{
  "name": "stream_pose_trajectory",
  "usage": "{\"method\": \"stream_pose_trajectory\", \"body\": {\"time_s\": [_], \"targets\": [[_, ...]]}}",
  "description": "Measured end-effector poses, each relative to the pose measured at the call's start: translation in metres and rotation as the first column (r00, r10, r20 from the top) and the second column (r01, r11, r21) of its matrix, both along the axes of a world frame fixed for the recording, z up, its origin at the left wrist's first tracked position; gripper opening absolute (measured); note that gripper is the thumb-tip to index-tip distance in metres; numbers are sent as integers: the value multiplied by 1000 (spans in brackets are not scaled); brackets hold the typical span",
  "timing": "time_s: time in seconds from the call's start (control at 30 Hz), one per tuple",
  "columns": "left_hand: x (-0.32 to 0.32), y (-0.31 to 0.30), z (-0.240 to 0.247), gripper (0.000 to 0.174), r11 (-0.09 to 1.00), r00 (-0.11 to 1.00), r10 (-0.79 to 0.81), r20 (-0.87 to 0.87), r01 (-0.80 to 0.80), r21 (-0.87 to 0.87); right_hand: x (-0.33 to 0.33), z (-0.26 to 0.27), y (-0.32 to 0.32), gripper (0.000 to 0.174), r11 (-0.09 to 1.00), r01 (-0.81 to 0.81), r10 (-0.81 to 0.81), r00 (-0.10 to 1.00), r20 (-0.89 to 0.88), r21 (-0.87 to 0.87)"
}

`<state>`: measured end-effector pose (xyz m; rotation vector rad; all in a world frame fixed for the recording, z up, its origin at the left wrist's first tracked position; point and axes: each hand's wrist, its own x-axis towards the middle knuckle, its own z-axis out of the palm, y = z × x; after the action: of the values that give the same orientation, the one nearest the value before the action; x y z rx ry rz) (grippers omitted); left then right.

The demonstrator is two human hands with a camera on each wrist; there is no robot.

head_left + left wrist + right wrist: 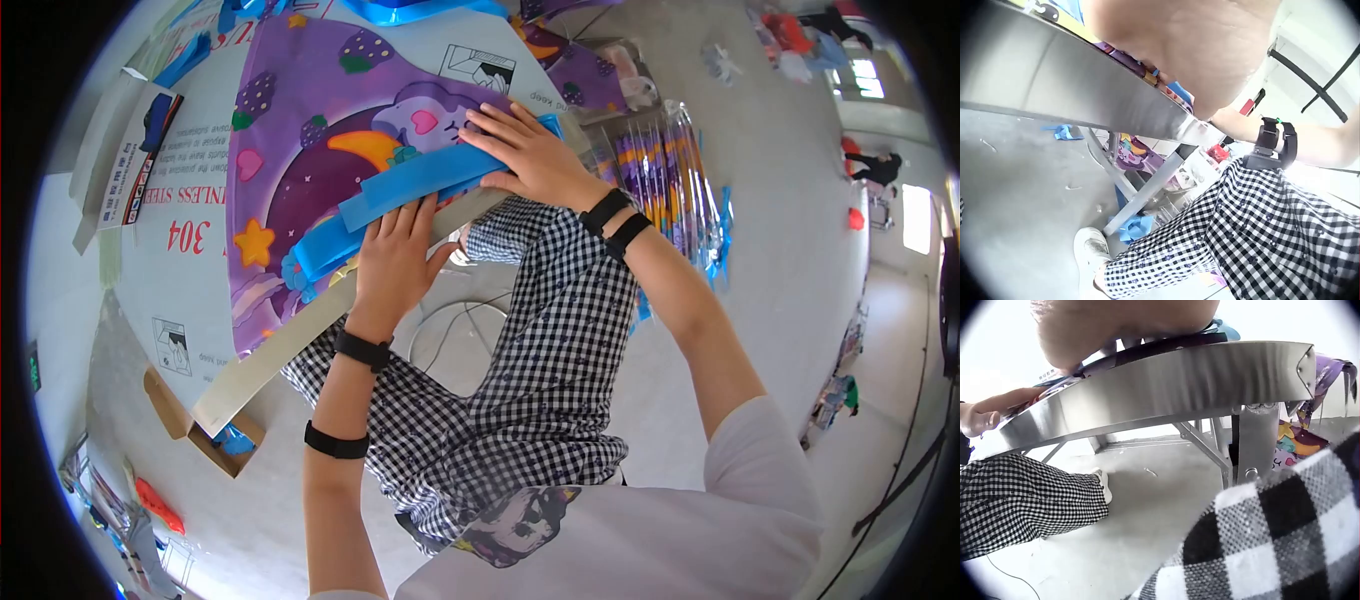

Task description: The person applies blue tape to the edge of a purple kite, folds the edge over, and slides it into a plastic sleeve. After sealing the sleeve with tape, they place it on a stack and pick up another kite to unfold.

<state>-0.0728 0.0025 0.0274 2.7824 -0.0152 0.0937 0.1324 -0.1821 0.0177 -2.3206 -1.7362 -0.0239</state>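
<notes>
Steel worktop, near edge: purple printed sheet lies flat, blue strip on it, long axis along that edge. Left hand presses the strip's left part, right hand its right end; both flat, fingers straight, equally near.

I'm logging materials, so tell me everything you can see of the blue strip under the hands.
The blue strip is a long, flat band of plain bright blue, smooth like plastic film or thin fabric, seemingly in two overlapping layers. It lies slantwise across the purple printed sheet, near the edge of the steel table. The left hand presses its lower part, the right hand its upper end, fingers flat.
</notes>
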Motion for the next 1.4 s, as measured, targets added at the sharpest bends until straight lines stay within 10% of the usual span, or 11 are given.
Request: {"method": "stream_pose_trajectory", "body": {"time_s": [0.37,0.8,0.9,0.93,0.97,1.0,1.03,1.07,1.1,1.4], "targets": [[0,5,21,51,997,935,11,355,18,-77,0,2,2,74,996,-79,76,994,-80,-29],[26,4,-8,36,905,988,-68,135,4,425,1,21,-8,52,960,-256,253,967,40,117],[36,-10,-6,35,892,998,54,-24,-37,451,0,25,-7,42,968,-236,233,971,46,80],[39,-9,-2,36,841,924,36,-380,177,510,-6,16,-4,31,982,-164,174,979,-107,93],[29,2,-47,32,777,996,-88,19,56,628,-5,3,-2,27,968,-158,168,985,-34,193],[31,9,-62,29,790,988,-148,-30,137,597,-5,10,-5,28,944,-217,221,975,13,247],[54,4,-47,30,980,949,182,-257,-197,-34,-1,10,-8,31,962,-214,205,976,70,170],[51,-5,-4,30,985,928,148,-343,-108,133,-1,14,-8,35,943,-250,234,968,96,219],[38,16,-56,27,932,990,-27,137,-24,362,-3,10,-6,37,947,-229,205,971,125,226],[33,20,-21,32,964,999,-36,-16,39,262,2,-8,5,18,930,-238,183,961,209,280]]}}
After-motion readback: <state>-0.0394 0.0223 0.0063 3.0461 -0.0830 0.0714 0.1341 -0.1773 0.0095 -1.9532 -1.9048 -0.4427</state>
